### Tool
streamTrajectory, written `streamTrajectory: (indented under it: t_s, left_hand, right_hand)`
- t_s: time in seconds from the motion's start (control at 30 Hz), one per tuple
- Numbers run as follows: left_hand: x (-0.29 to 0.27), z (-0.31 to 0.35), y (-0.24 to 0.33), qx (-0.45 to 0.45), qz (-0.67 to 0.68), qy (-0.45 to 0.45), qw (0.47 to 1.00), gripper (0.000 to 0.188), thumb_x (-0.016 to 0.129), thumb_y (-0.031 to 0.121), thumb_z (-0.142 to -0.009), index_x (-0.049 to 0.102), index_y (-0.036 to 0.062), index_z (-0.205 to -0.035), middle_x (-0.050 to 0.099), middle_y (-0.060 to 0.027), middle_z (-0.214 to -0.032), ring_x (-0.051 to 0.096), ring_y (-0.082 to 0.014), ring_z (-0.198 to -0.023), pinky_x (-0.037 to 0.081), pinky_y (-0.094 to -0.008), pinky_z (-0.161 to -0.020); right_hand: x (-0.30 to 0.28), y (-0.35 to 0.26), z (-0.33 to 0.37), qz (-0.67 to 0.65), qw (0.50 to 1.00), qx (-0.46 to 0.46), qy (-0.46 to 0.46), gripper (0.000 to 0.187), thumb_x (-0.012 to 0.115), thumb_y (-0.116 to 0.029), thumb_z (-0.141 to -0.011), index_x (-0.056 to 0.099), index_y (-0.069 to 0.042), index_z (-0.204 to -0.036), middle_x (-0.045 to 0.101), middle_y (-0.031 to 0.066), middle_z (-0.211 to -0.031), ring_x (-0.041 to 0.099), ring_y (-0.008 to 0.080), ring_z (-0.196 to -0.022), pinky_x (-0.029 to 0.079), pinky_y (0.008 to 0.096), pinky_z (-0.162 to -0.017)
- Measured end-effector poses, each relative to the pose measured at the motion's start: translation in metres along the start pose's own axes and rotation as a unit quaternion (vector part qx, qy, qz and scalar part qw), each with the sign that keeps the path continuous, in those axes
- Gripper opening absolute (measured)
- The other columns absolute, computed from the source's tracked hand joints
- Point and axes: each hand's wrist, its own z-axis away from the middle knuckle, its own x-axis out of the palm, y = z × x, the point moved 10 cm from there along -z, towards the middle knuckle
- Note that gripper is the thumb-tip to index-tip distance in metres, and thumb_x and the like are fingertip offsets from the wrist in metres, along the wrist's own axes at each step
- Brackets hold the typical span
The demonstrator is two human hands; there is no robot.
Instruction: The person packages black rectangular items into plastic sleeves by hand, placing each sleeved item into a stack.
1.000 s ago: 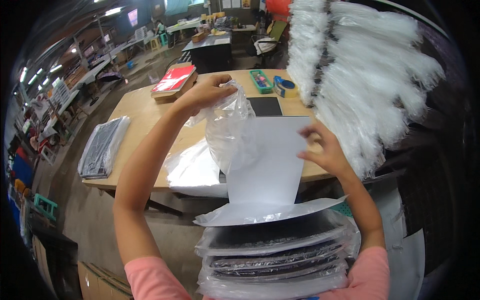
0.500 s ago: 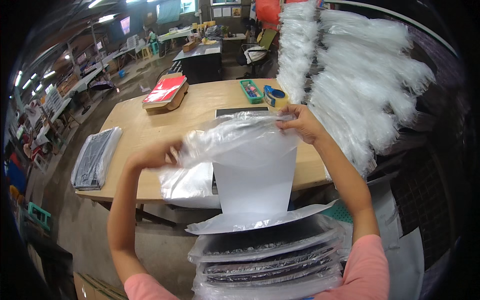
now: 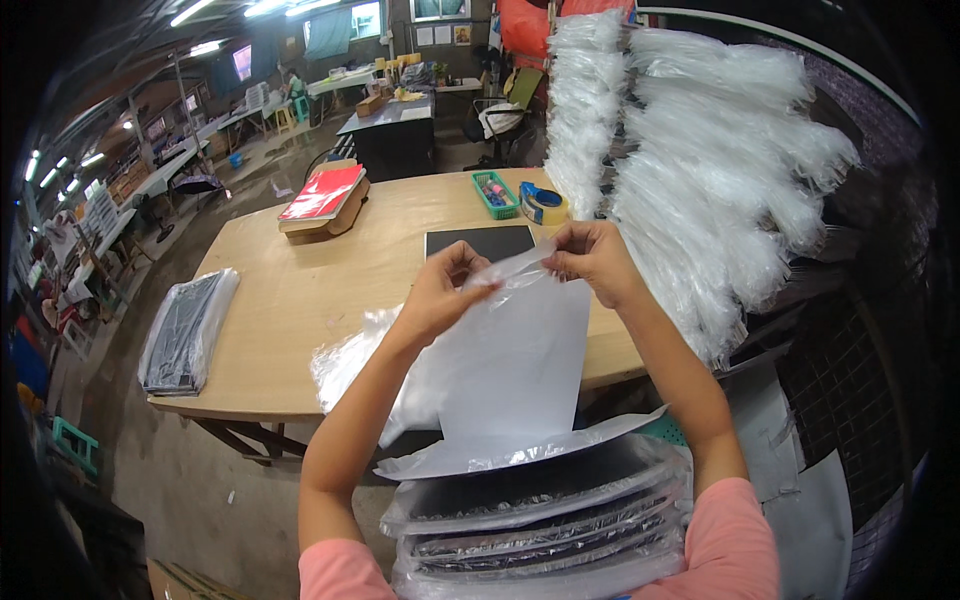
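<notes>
A clear plastic bag (image 3: pixel 508 284) hangs over the table, its edge stretched between my two hands. My left hand (image 3: pixel 446 292) pinches one part of that edge between thumb and fingers. Close by on the right, my right hand (image 3: pixel 597 262) pinches the other part. Below my hands stands a smooth white sheet (image 3: pixel 510 370), partly covered by the bag. Just beyond them lies a flat black panel (image 3: pixel 482 244) on the table, largely hidden. Crumpled clear plastic (image 3: pixel 350 350) spreads on the table beside my left forearm.
Nearest me is a stack of plastic-wrapped dark panels (image 3: pixel 540 490). The tan table (image 3: pixel 270 330) bears a wrapped bundle (image 3: pixel 188 330), a red-and-white booklet (image 3: pixel 325 192) on brown card, a green basket (image 3: pixel 496 196) and a tape dispenser (image 3: pixel 543 203). Piled clear bags (image 3: pixel 700 180) hang at right.
My left hand has come right and slightly up, close to my right hand. The bag edge, spread wide before, is now a short stretch between my fingers.
</notes>
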Motion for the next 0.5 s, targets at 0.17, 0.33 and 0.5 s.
streamTrajectory:
  t_s: [0.17, 0.33, 0.5]
  left_hand:
    - [0.008, -0.005, 0.036, 0.117, -0.012, 0.039, 0.992, 0.027, 0.068, -0.003, -0.076, 0.053, -0.0026, -0.099, 0.061, -0.0161, -0.111, 0.063, -0.0205, -0.095, 0.051, -0.0303, -0.084]
    - [-0.008, -0.012, 0.022, 0.044, 0.096, 0.079, 0.991, 0.021, 0.07, -0.005, -0.074, 0.05, 0.0008, -0.081, 0.066, -0.0145, -0.082, 0.066, -0.0166, -0.078, 0.054, -0.0265, -0.07]
    - [-0.011, -0.005, 0.014, 0.014, -0.007, 0.072, 0.997, 0.02, 0.071, -0.002, -0.076, 0.055, -0.0007, -0.088, 0.065, -0.0092, -0.079, 0.063, -0.0108, -0.071, 0.051, -0.0235, -0.061]
  right_hand:
    - [0.028, -0.013, 0.005, 0.071, 0.996, -0.045, 0.016, 0.004, 0.069, 0.0, -0.076, 0.066, 0.002, -0.078, 0.064, 0.004, -0.068, 0.059, 0.0086, -0.061, 0.047, 0.022, -0.056]
    - [0.01, -0.029, 0.012, 0.167, 0.968, -0.141, 0.12, 0.004, 0.07, 0.001, -0.074, 0.066, 0.0, -0.074, 0.064, 0.0031, -0.067, 0.058, 0.0074, -0.061, 0.046, 0.022, -0.055]
    - [-0.003, -0.032, 0.018, 0.079, 0.967, -0.154, 0.187, 0.007, 0.072, -0.002, -0.075, 0.065, 0.0, -0.077, 0.063, 0.0022, -0.068, 0.058, 0.009, -0.061, 0.047, 0.022, -0.056]
